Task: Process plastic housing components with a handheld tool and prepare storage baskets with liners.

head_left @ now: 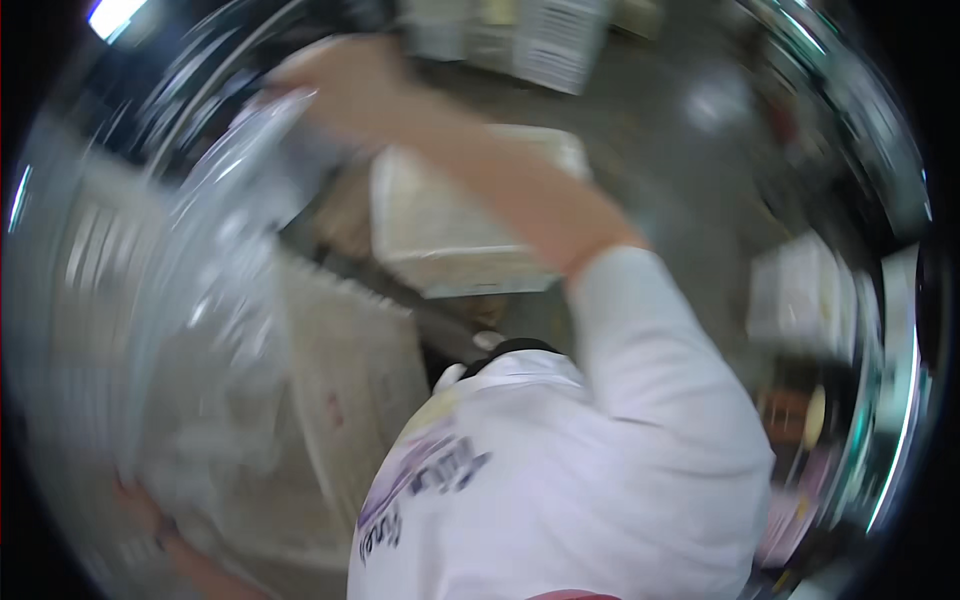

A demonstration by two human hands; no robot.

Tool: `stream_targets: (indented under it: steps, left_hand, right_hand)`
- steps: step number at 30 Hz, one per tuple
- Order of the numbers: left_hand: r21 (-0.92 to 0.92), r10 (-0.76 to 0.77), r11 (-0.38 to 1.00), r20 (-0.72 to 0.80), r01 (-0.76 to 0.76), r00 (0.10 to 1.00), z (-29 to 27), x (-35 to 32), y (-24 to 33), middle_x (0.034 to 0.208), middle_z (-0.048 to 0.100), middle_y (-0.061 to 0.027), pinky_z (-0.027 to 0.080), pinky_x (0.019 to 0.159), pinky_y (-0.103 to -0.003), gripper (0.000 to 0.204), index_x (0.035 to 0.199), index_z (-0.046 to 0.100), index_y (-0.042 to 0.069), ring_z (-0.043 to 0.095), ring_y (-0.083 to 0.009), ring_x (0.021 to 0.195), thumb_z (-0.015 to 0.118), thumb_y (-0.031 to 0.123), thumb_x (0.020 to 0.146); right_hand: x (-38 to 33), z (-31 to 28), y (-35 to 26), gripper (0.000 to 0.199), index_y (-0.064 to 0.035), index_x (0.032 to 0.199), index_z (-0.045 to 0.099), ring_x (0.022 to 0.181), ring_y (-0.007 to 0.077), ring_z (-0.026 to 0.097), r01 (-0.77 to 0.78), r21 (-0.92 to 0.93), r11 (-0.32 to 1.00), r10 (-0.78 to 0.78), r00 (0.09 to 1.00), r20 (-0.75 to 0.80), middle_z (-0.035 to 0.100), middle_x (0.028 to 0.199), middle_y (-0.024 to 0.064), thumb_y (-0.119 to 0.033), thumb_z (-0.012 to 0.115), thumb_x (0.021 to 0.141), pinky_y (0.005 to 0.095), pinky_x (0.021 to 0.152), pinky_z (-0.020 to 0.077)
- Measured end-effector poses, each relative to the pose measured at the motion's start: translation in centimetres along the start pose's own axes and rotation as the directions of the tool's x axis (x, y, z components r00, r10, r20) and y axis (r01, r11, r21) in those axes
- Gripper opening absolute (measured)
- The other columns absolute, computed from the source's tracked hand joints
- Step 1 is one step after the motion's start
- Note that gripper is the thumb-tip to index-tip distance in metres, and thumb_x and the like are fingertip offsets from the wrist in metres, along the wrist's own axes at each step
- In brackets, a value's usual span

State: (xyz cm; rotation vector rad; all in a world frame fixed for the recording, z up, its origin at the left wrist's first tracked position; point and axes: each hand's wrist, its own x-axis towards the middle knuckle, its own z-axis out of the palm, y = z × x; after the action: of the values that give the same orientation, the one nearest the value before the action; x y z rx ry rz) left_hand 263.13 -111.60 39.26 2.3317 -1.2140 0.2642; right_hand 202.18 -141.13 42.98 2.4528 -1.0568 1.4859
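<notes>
My right arm reaches across to the upper left, and my right hand (335,85) is closed on the edge of a clear plastic sheet (225,290). From that hand the sheet hangs down, shiny and wrinkled, over a large pale beige box or crate (350,370) on my left. Motion blurs the fingers. Low on the left, my left hand (142,505) is beside the lower end of the plastic, small and smeared. Whether it grips the film does not show.
A white lidded box (470,220) stands on the dark floor ahead. More pale boxes (560,40) stand at the far side, and white ones (805,295) are on the right. A slotted pale crate (95,245) is at the far left.
</notes>
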Motion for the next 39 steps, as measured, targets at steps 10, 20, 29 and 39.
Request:
stream_targets:
  steps: [10, 20, 29, 39]
  left_hand:
    - [0.385, -0.128, 0.920, 0.133, 0.068, 0.983, -11.2, -10.0, -4.2, 0.121, 0.051, -0.0168, 0.038, 0.094, -0.038, 0.061, 0.129, 0.041, 0.007, 0.048, -0.0302, 0.113, 0.063, 0.007, 0.072]
    - [-0.390, 0.464, 0.769, -0.205, -0.507, 0.862, -8.4, -14.6, 31.8, 0.123, 0.049, -0.0121, 0.033, 0.100, -0.036, 0.069, 0.126, 0.044, 0.005, 0.044, -0.0265, 0.117, 0.074, 0.015, 0.065]
    - [-0.825, 0.035, 0.563, -0.039, -0.052, 0.999, -6.4, -15.3, 30.3, 0.078, 0.061, -0.0009, 0.046, 0.065, -0.024, 0.016, 0.091, 0.059, 0.002, 0.057, -0.0099, 0.070, 0.065, 0.014, 0.082]
    - [-0.850, -0.063, 0.518, 0.071, 0.093, 0.996, -7.7, -16.9, 31.9, 0.074, 0.057, 0.0013, 0.044, 0.060, -0.021, 0.015, 0.093, 0.060, 0.002, 0.054, -0.0062, 0.062, 0.057, 0.016, 0.088]
  right_hand:
    - [3.8, 1.1, -1.3, 0.029, -0.0017, 0.095, 0.062, 0.078, 0.0103, 0.057, -0.369, 0.742, 0.559, -0.021, 0.889, 0.458, 0.062, 0.086, 0.0018, 0.003, 0.058, 0.067, 0.0232, 0.069, 0.0461]
    - [6.8, 4.4, -17.3, 0.023, -0.0050, 0.086, 0.057, 0.066, 0.0053, 0.049, -0.168, 0.836, 0.522, -0.420, 0.803, 0.423, 0.054, 0.076, -0.0027, -0.001, 0.066, 0.065, 0.0197, 0.059, 0.0385]
    - [5.4, 6.7, -18.6, 0.015, -0.0015, 0.083, 0.059, 0.073, 0.0052, 0.049, -0.093, 0.904, 0.418, -0.561, 0.756, 0.337, 0.056, 0.078, -0.0031, -0.001, 0.069, 0.072, 0.0195, 0.068, 0.0409]
    - [5.0, 7.2, -17.4, 0.009, 0.0018, 0.088, 0.063, 0.067, 0.0085, 0.055, -0.540, 0.839, 0.071, -0.491, 0.713, 0.501, 0.061, 0.071, 0.0036, -0.006, 0.061, 0.083, 0.0213, 0.065, 0.0439]
